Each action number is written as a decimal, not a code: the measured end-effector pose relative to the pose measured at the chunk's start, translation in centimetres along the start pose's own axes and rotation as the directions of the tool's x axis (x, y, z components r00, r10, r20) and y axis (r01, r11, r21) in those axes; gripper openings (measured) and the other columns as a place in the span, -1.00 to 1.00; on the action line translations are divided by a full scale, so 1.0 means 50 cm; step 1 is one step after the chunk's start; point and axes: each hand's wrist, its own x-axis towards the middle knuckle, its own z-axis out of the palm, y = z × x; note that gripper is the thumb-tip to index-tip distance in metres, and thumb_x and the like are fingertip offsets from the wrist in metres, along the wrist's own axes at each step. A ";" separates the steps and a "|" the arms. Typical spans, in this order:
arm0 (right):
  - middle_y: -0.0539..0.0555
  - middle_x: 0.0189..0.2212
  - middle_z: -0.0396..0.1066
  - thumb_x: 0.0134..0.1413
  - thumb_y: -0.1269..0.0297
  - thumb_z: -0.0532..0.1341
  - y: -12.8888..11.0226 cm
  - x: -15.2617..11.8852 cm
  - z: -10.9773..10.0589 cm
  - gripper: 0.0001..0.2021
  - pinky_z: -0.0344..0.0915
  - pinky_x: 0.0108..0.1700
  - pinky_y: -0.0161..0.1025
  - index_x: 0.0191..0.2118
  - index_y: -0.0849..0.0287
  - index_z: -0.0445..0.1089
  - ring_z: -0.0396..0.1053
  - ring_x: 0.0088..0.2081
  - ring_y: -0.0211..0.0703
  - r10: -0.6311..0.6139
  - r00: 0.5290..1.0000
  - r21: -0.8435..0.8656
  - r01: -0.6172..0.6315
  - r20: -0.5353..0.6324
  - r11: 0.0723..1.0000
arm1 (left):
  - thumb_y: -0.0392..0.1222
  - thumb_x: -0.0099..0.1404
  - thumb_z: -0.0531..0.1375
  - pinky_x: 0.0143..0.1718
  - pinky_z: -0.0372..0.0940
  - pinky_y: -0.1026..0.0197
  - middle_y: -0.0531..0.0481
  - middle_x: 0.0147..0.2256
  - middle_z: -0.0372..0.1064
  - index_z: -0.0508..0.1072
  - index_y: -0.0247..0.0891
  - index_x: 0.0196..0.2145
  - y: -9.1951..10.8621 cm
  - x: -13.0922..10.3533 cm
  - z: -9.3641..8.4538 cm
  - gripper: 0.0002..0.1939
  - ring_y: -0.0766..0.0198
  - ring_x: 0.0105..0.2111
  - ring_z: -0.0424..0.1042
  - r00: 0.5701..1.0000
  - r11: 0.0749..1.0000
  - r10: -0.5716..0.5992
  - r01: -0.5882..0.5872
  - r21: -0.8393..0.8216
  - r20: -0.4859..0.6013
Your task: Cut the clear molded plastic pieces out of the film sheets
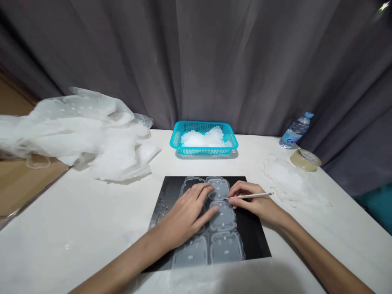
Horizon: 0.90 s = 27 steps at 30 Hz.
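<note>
A clear plastic sheet of rounded, wavy-edged shapes (223, 216) lies on a black mat (255, 241) before me. My left hand (191, 210) rests on the sheet with its fingers stretched out, thumb and fingertips near the middle seam. Pinched in my right hand (249, 198) is a slim white pen-like tool (260, 195). Its dark tip meets the gap between the upper two shapes of the right column. Whether that tip is a blade or a point I cannot tell. Part of the left column is hidden under my left hand.
Behind the mat stands a turquoise basket (203, 150) with whitish plastic pieces in it. A heap of translucent plastic sheets (101, 139) spreads at the left, over cardboard (33, 183). At the right are a water bottle (296, 130), a tape roll (305, 159) and clear scraps (290, 179).
</note>
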 end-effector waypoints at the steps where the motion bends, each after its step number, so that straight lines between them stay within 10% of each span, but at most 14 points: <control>1: 0.05 -0.24 0.51 0.29 0.14 0.36 0.001 0.001 0.000 -0.82 0.42 -0.18 -0.25 -0.19 0.14 0.56 0.51 -0.25 -0.17 -0.004 1.000 -0.022 0.004 0.001 1.000 | 0.09 0.58 0.08 0.31 0.26 -0.16 -0.25 0.30 0.30 0.29 -0.19 0.30 -0.002 0.011 0.010 -0.52 -0.11 0.30 0.32 1.000 1.000 -0.001 0.001 0.011 -0.006; 12: 0.08 -0.12 0.59 0.32 0.21 0.34 0.008 0.004 0.000 -0.87 0.40 0.05 -0.16 -0.12 0.10 0.60 0.54 -0.06 -0.07 -0.047 0.998 -0.080 0.049 0.035 0.996 | 0.20 0.52 0.15 0.46 0.04 -0.16 -0.20 0.49 0.02 0.12 -0.15 0.49 -0.037 0.038 0.017 -0.26 -0.10 0.47 0.06 0.986 0.992 0.119 -0.122 0.015 0.117; 27: 0.07 -0.20 0.54 0.33 0.22 0.31 0.003 -0.003 0.002 -0.84 0.37 0.00 -0.16 -0.30 0.13 0.48 0.51 -0.13 -0.08 -0.100 0.991 -0.117 0.110 0.086 0.987 | 0.01 0.55 0.14 0.41 0.14 -0.17 -0.16 0.45 0.15 0.36 -0.12 0.32 -0.023 0.042 0.025 -0.53 -0.09 0.41 0.21 0.998 0.998 0.056 -0.055 -0.028 0.036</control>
